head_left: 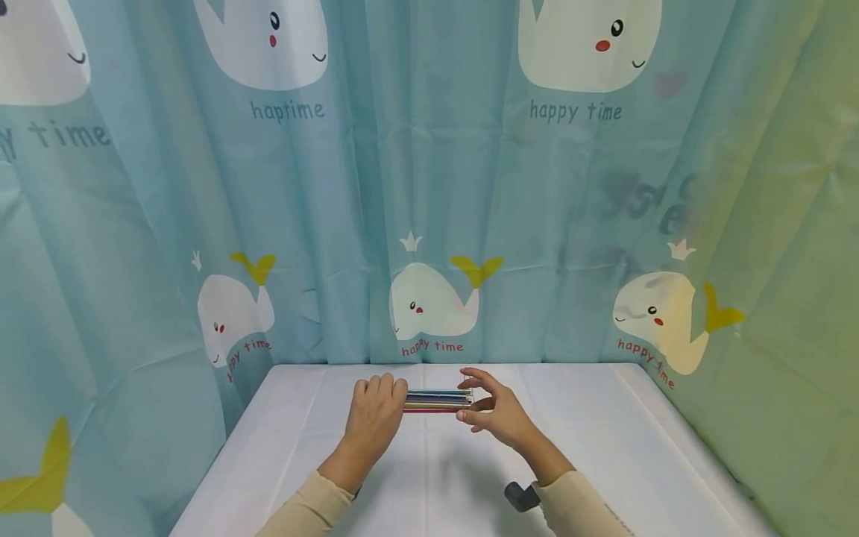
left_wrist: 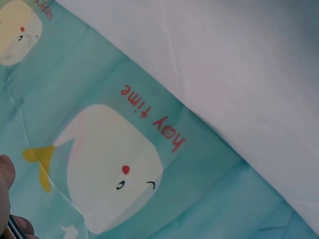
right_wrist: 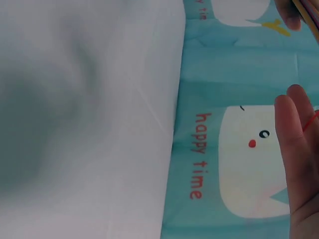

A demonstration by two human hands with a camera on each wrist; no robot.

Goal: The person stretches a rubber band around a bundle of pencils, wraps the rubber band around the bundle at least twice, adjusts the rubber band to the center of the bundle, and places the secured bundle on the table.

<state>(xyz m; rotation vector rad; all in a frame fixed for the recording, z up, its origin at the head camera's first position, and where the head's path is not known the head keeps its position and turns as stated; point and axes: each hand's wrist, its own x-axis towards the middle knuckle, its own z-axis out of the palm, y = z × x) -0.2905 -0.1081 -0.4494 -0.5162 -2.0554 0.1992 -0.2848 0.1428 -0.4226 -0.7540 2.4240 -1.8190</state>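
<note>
In the head view, my left hand [head_left: 378, 409] grips a bundle of thin coloured pencils [head_left: 436, 400] lying sideways, their right ends sticking out of the fist. My right hand [head_left: 499, 410] is around those ends, thumb and fingers spread apart. A thin red loop like a rubber band [right_wrist: 310, 121] stretches at its fingers in the right wrist view, where the two nearest fingers look straight. Only the edge of the left hand [left_wrist: 5, 186] and a bit of the bundle [left_wrist: 15, 229] show in the left wrist view.
Below the hands lies a table with a white cover [head_left: 423, 477]. A pale blue curtain [head_left: 429, 186] printed with whales closes off the back and both sides. A dark device [head_left: 520, 497] sits by the right sleeve [head_left: 580, 503].
</note>
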